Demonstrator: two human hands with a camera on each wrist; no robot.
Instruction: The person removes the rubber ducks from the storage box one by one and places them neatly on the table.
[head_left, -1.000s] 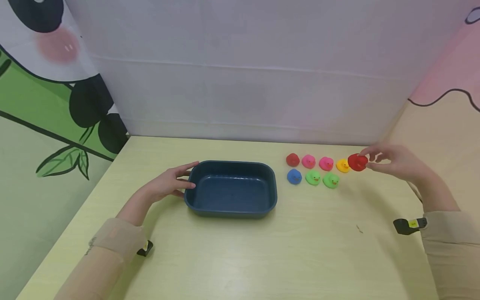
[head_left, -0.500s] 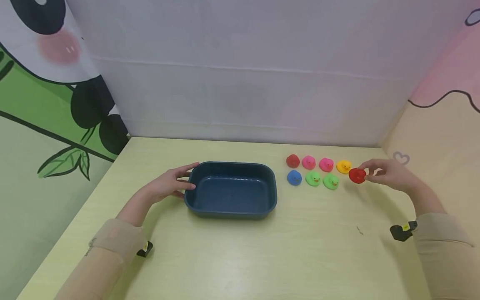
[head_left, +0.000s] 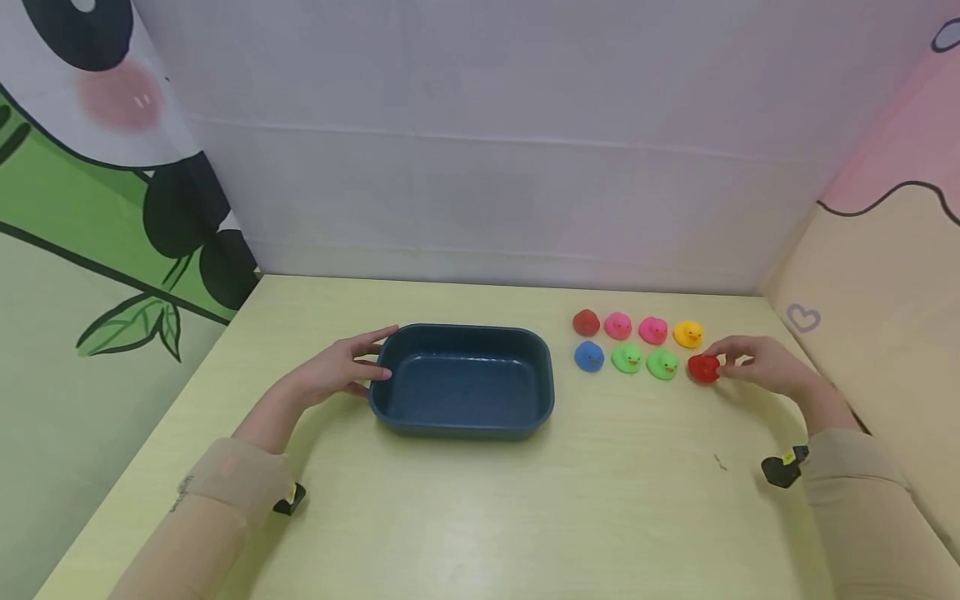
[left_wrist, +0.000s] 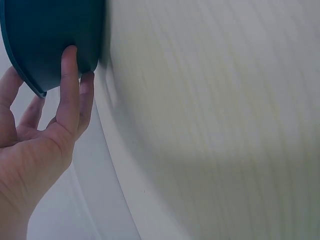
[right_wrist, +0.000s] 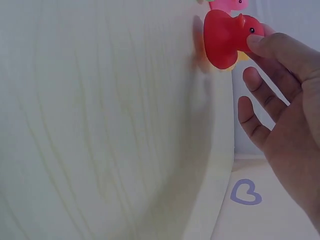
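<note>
My right hand [head_left: 765,364] pinches a red rubber duck [head_left: 703,368] by its head between thumb and index finger, low over the table, at the right end of the front row of ducks. The right wrist view shows the red duck's eye beside the thumb; the other fingers are bent loosely. At the far left end of a dark blue rectangular basin [head_left: 461,423], my left hand [head_left: 330,371] holds the rim with spread fingers, one tip over the inner edge. In the left wrist view, fingertips [left_wrist: 71,52] press the basin's outer wall.
The back row has another red duck [head_left: 586,322], a pink duck [head_left: 618,326], a second pink duck [head_left: 653,330] and a yellow duck [head_left: 687,334]. In front sit a blue duck [head_left: 589,356], a green duck [head_left: 627,358] and another green duck [head_left: 663,363]. A wall [head_left: 480,200] rises behind.
My right hand has carried the red duck toward me and slightly left, from beside the yellow duck down to the front row's right end. The left hand and basin stay put.
</note>
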